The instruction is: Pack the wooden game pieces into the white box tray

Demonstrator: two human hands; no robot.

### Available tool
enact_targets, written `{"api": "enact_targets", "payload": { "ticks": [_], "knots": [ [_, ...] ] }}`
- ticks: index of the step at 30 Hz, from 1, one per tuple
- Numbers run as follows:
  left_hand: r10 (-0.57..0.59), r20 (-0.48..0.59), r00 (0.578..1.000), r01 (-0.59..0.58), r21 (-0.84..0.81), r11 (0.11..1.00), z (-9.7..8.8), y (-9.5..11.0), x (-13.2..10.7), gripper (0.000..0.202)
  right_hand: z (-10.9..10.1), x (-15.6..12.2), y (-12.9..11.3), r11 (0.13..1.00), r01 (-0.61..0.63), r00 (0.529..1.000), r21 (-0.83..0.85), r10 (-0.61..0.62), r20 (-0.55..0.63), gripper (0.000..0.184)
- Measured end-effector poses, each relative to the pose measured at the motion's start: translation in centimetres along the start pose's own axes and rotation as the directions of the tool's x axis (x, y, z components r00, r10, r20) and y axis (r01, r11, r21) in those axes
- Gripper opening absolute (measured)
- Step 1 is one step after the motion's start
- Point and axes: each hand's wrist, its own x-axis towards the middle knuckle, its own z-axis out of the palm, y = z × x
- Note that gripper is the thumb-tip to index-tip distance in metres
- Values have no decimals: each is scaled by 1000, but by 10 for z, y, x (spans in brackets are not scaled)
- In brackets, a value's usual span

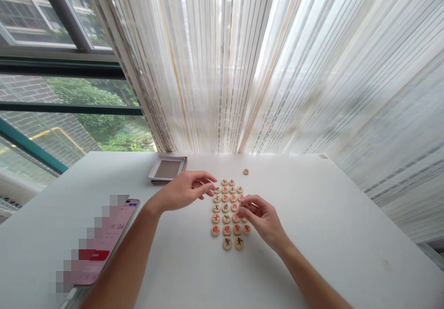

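Round wooden Chinese chess pieces [227, 230] with red or black characters lie in rough rows in the middle of the white table. My right hand [263, 216] is over the right side of the rows, thumb and fingers closed in a pinch on a Chinese chess piece, mostly hidden by the fingers. Some pieces under that hand are partly covered. At the upper left of the rows, my left hand [190, 188] hovers with fingers loosely apart and holds nothing. Its fingertips are beside a black-lettered piece [217, 190]. One single piece [246, 171] lies apart, farther back.
An open shallow box [168, 168] stands at the back left of the white table [347, 235]. A phone [111, 239] with a lit, partly pixelated screen is left of my left forearm. Striped string curtains [208, 68] hang along the table's back edge, beside a window.
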Motion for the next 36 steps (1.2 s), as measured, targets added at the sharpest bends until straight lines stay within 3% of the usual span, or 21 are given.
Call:
{"api": "enact_targets", "payload": {
  "ticks": [5,13,16,19,22,26,31,36],
  "knots": [
    [9,-45,999,-6,57,998,-4,2,-2,37,1,-1,4,1000,19,1000,-20,-19,2,27],
    [45,-15,999,-42,127,991,-1,-2,1,35,-2,0,10,999,28,999,-33,-27,32,34],
    [85,-23,996,-81,136,987,8,-1,3,34,-1,0,7,999,13,999,-40,-11,42,38],
    [138,-53,989,-129,149,980,29,1,5,31,2,-1,2,998,24,997,-57,-19,81,39],
    [135,-52,990,-131,72,989,56,-2,3,28,6,-3,-1,994,66,992,-85,-56,114,35],
    [56,-149,987,-71,-95,993,82,-20,-8,30,10,-7,2,980,140,981,-143,-117,158,31],
    [-10,-120,993,-28,-311,950,90,-44,-25,35,17,-15,5,924,235,961,-301,-174,216,31],
    [-31,-93,995,-12,-429,903,95,-51,-28,36,21,-18,8,834,356,931,-420,-281,232,32]
  ]
}}
